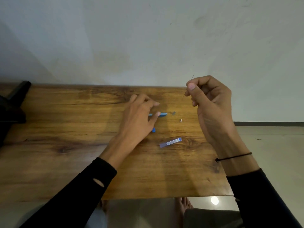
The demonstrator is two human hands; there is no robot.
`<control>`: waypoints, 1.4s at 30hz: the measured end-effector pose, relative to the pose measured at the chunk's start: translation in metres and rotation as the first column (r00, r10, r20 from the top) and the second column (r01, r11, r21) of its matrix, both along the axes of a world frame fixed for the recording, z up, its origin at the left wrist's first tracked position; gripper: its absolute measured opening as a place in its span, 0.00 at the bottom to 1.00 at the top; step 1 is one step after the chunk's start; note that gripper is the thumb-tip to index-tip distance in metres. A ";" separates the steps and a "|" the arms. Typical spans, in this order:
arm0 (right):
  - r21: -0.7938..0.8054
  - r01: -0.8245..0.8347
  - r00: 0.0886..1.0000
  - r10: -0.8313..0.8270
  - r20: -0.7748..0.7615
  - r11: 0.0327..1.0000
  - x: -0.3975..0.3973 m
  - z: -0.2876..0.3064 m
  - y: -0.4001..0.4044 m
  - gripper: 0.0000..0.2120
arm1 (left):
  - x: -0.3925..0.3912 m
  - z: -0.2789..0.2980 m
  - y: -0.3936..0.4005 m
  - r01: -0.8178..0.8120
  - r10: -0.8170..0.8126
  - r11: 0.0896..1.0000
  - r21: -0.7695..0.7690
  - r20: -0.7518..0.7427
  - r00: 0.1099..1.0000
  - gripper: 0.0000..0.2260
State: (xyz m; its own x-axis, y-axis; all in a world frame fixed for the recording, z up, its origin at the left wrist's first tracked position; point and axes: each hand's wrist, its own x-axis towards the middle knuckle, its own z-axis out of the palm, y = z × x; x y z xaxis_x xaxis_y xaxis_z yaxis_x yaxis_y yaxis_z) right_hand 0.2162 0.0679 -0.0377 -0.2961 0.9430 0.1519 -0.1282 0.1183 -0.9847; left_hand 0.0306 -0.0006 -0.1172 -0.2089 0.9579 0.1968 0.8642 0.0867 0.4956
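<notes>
Hands at the tabletop: one up with a pencil lead, one down by the blue tube

From my end, the right hand (212, 102) is raised over the far right corner of the tabletop (65, 129). Thumb and forefinger pinch a thin pencil lead (192, 76) that pokes out above and below them, and the other fingers are curled in. The left hand (139, 116) is low over the middle, fingers loosely spread and gripping nothing. One fingertip lies across the blue tube (162, 114), but it's too blurry for me to say if it actually touches. Just right of the tube's end sits a tiny metal tip (174, 112), with a small silver bit (181, 120) near it. A little blue cap (153, 130) peeks out beside the left palm. The flat lead case (171, 142) lies nearer me, at an angle.
</notes>
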 end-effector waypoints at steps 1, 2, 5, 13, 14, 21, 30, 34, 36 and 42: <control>-0.019 -0.003 1.000 0.002 -0.010 1.000 0.000 -0.002 0.001 0.02 | 0.003 -0.003 0.000 0.010 -0.012 0.999 -0.043 -0.060 0.998 0.15; -0.032 -0.006 1.000 0.006 -0.013 0.999 0.000 -0.003 0.001 0.01 | 0.005 -0.006 0.002 0.016 -0.023 0.997 -0.076 -0.093 0.995 0.16; -0.064 0.002 1.000 -0.002 -0.010 0.998 0.000 -0.005 0.002 0.02 | 0.010 -0.009 0.006 0.009 -0.018 0.997 -0.072 -0.125 0.992 0.11; -0.003 0.115 0.990 -0.115 -0.077 0.993 -0.004 0.006 -0.001 0.02 | 0.013 0.016 0.008 -0.054 -0.101 0.985 0.162 0.806 0.583 0.12; 0.006 0.104 0.991 -0.103 -0.086 0.995 -0.006 0.006 -0.004 0.02 | 0.015 0.020 0.006 -0.074 -0.123 0.979 0.188 0.843 0.523 0.12; 0.131 0.048 0.999 -0.050 0.012 0.990 -0.018 0.015 -0.013 0.03 | 0.027 0.031 -0.002 -0.058 -0.176 0.978 0.203 0.935 0.308 0.06; 0.186 0.034 0.992 -0.056 0.113 0.982 -0.016 0.018 -0.012 0.03 | 0.032 0.033 -0.005 -0.018 -0.205 0.974 0.225 0.916 0.345 0.07; 0.207 0.026 0.988 -0.056 0.144 0.978 -0.016 0.017 -0.011 0.03 | 0.031 0.032 -0.005 -0.023 -0.203 0.974 0.226 0.911 0.359 0.06; 0.212 0.020 0.987 -0.054 0.152 0.977 -0.015 0.017 -0.012 0.04 | 0.032 0.032 -0.005 -0.023 -0.203 0.974 0.227 0.908 0.367 0.06; 0.249 0.009 0.976 -0.063 0.210 0.968 -0.014 0.016 -0.012 0.04 | 0.031 0.030 -0.005 -0.016 -0.203 0.974 0.225 0.904 0.377 0.06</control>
State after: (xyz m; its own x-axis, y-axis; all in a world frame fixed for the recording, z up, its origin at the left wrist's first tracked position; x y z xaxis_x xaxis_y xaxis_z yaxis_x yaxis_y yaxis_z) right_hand 0.2025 0.0562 -0.0213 -0.3135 0.8953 0.3165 0.0915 0.3602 -0.9284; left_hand 0.0616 -0.0057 -0.0872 -0.2764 0.9560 0.0984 -0.1345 -0.1399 0.9810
